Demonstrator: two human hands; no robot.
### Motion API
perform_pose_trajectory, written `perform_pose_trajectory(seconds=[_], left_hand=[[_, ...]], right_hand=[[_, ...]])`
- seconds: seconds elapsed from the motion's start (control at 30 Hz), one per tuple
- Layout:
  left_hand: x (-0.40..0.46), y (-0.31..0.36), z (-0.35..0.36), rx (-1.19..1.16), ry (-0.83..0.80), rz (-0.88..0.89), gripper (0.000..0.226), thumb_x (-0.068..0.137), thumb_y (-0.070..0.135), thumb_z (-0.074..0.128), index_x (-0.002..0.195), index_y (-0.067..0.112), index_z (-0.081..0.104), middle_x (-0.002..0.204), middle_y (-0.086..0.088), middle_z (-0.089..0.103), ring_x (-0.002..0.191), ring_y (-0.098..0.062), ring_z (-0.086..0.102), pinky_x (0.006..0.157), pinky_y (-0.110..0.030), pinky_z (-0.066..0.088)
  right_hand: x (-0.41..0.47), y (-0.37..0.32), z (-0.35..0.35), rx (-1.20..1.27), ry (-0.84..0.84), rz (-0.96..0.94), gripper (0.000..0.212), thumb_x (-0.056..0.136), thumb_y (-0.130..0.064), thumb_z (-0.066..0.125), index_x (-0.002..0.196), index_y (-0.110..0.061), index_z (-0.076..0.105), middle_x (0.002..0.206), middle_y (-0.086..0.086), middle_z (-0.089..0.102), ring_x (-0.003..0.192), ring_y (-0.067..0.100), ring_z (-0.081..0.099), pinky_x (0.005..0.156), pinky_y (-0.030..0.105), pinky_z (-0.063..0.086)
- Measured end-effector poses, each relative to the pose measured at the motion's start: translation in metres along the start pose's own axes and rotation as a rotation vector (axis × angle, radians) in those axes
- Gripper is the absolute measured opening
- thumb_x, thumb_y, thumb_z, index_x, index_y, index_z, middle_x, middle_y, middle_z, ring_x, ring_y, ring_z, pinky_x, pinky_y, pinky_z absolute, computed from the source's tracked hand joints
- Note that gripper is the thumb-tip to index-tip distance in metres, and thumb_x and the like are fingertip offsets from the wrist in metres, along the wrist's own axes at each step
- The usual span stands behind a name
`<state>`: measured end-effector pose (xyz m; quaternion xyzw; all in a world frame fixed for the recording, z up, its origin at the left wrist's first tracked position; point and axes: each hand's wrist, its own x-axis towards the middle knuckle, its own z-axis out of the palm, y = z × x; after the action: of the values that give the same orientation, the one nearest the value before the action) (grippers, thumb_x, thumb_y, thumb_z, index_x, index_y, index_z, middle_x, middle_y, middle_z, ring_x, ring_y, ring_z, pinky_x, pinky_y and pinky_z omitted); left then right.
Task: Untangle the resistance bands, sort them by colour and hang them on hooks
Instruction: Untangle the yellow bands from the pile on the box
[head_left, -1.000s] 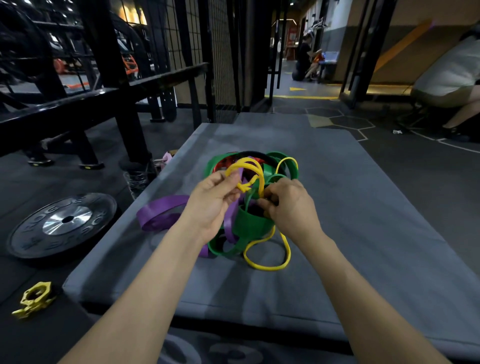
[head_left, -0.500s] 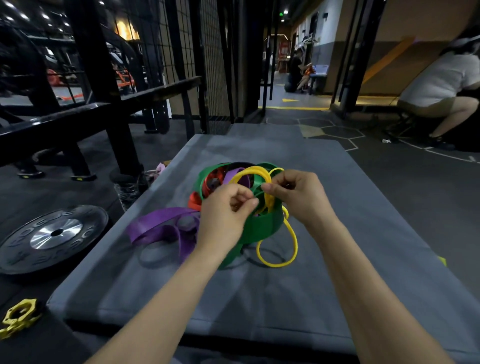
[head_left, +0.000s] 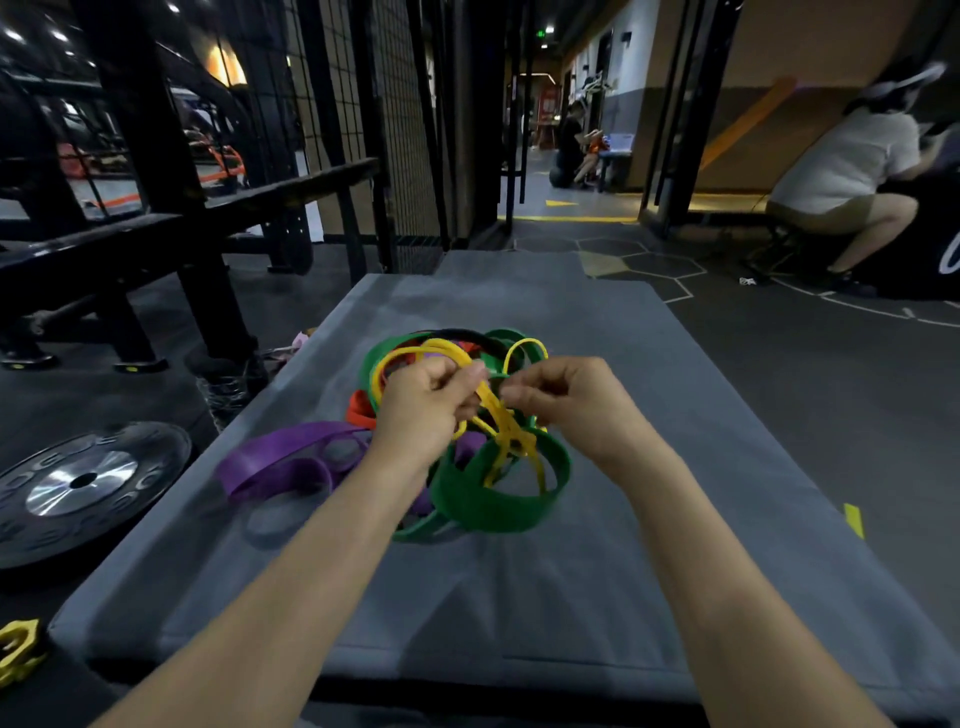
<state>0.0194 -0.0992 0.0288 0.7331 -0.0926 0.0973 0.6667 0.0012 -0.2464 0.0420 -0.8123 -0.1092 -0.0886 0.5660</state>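
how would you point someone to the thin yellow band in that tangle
On the grey padded mat, both hands work a knot of coloured rubber bands. The thin yellow rubber band runs between the left hand and right hand, far narrower than the wide green rubber band.

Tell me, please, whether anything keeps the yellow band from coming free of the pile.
Yes: the yellow band, pinched by both the left hand and right hand, threads through the green band below them.

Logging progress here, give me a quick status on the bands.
Left hand and right hand both pinch the yellow band. Tangle on the mat, nothing sorted. Green band loops round the yellow.
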Motion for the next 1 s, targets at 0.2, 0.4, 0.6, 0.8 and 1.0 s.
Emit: perform_pose_trajectory(seconds=[0.2,0.4,0.6,0.8,1.0], left_hand=[[0.009,0.039,0.0,-0.04,-0.109,-0.035,0.019,0.09,0.015,0.058,0.072,0.009,0.064,0.069,-0.007,0.059,0.057,-0.003,0.057,0.059,-0.014,0.051],[0.015,0.056,0.006,-0.136,-0.143,-0.123,0.015,0.091,0.016,0.056,0.079,0.013,0.064,0.076,-0.001,0.062,0.07,-0.007,0.058,0.062,-0.011,0.051],[0.004,0.026,0.014,0.433,-0.211,0.011,0.02,0.077,0.001,0.07,0.095,0.009,0.064,0.084,0.0,0.063,0.081,-0.015,0.059,0.081,-0.028,0.05],[0.001,0.013,0.017,0.662,-0.116,0.131,0.013,0.078,0.013,0.071,0.09,0.016,0.068,0.084,0.004,0.06,0.081,-0.016,0.06,0.072,-0.027,0.048],[0.002,0.014,-0.006,0.803,-0.216,0.191,0.007,0.076,0.014,0.073,0.074,0.017,0.067,0.079,0.009,0.056,0.081,-0.017,0.06,0.073,-0.028,0.046]], right_hand=[[0.0,-0.002,0.004,-0.199,0.073,-0.013,0.023,0.079,-0.017,0.073,0.063,-0.024,0.058,0.057,-0.003,0.05,0.054,0.01,0.043,0.055,0.024,0.039],[0.005,-0.015,-0.011,-0.113,0.228,-0.045,0.023,0.083,-0.013,0.068,0.063,-0.02,0.06,0.061,0.007,0.064,0.062,0.025,0.06,0.069,0.041,0.053],[0.015,-0.02,-0.018,-0.061,0.261,0.016,0.021,0.083,-0.016,0.068,0.064,-0.015,0.061,0.067,0.014,0.069,0.063,0.025,0.063,0.073,0.05,0.056],[0.019,-0.018,-0.015,0.048,0.27,0.079,0.026,0.084,-0.014,0.068,0.059,-0.016,0.061,0.058,0.006,0.064,0.059,0.021,0.059,0.071,0.048,0.054],[0.035,-0.013,-0.021,0.064,0.459,0.115,0.027,0.086,-0.015,0.065,0.059,-0.019,0.06,0.055,0.001,0.062,0.055,0.016,0.057,0.068,0.04,0.053]])
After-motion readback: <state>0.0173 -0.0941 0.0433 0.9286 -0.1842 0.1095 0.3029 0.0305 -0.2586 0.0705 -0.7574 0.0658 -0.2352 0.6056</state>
